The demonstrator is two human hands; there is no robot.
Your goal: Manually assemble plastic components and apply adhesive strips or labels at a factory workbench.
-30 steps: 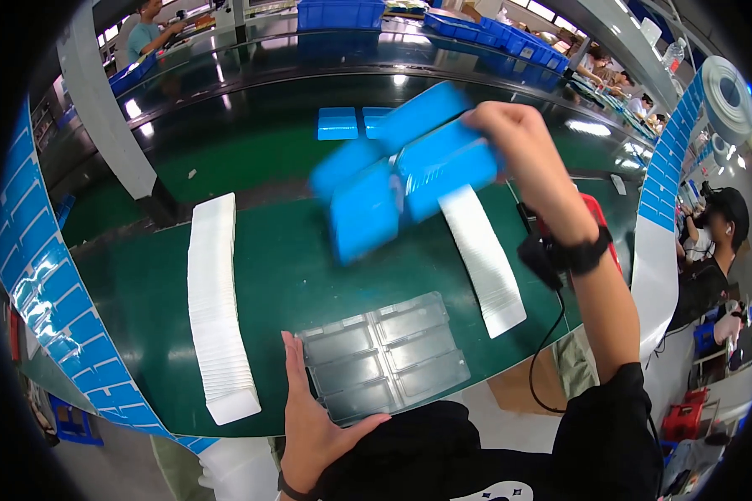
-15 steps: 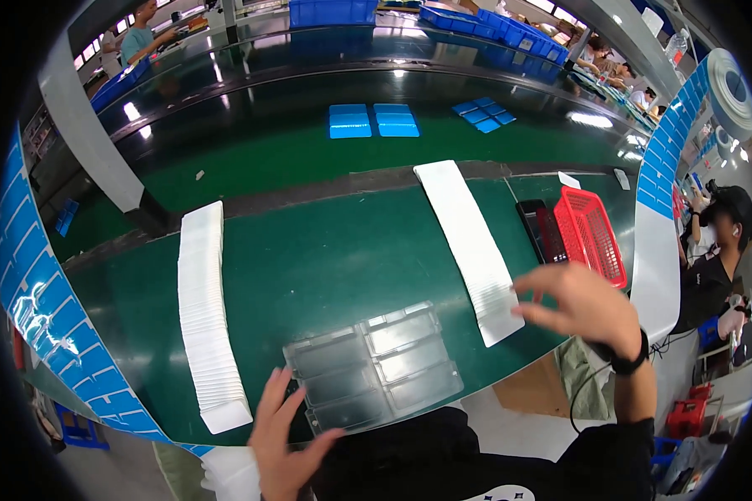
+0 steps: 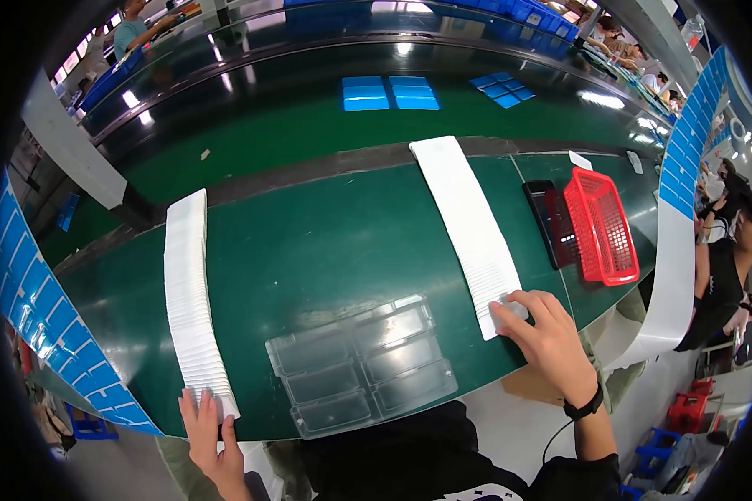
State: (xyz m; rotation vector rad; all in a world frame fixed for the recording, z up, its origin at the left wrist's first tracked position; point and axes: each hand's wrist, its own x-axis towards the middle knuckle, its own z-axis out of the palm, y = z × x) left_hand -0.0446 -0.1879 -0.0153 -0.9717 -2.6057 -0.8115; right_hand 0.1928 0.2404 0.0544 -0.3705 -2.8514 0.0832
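Note:
A long row of overlapping white cards (image 3: 190,284) lies on the left of the green table. My left hand (image 3: 213,442) rests at its near end, fingers apart and tips on the last card. On the right is a second row of overlapping white cards (image 3: 464,213). At that row's near end my right hand (image 3: 551,342) has thumb and fingertips closed in a pinch on a white card; its fingers partly hide the card. Between the rows, by the table's front edge, lies a clear plastic tray (image 3: 361,367) with several rectangular compartments, touched by neither hand.
A red plastic basket (image 3: 600,230) and a dark phone-like device (image 3: 550,224) stand right of the cards. Blue sheets (image 3: 390,93) lie on the belt beyond. Strips of blue labels (image 3: 54,326) curve along both sides. A grey post (image 3: 83,150) rises at left; people work at far right.
My left hand has moved left from beside the clear tray to the left row's near end. My right hand has come down onto the right row's near end and closed. The view has shifted slightly.

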